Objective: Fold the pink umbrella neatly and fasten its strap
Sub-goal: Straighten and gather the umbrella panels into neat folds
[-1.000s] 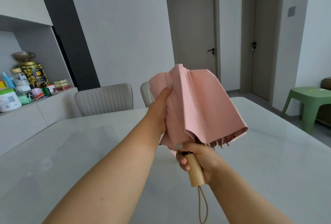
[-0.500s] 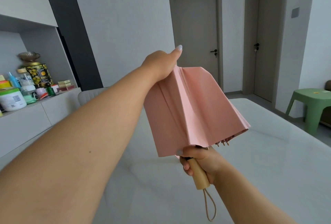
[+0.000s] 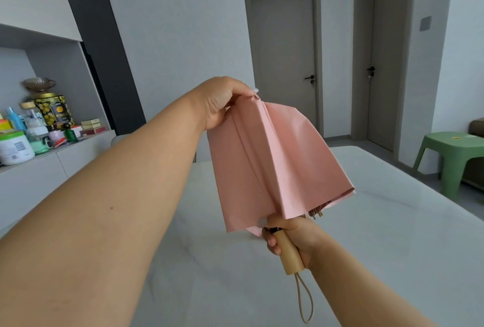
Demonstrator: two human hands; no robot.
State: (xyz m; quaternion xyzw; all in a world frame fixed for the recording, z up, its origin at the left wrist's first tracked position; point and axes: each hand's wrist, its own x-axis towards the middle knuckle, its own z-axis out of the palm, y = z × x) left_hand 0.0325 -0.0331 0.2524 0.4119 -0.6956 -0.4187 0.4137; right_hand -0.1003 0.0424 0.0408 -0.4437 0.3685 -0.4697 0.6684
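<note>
Above the pale grey counter [image 3: 379, 235], the right hand [image 3: 293, 237] clasps the collapsed pink fabric umbrella [image 3: 277, 167] by its pale wooden handle [image 3: 290, 256], steadying it upright, while the left hand [image 3: 222, 101] pinches a canopy panel near the top, seemingly to pull its pleat flat.

Soft even daylight, wide-angle edge distortion

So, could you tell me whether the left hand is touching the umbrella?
Touching: the head view shows the left hand pinching the umbrella fabric at its top.
</note>
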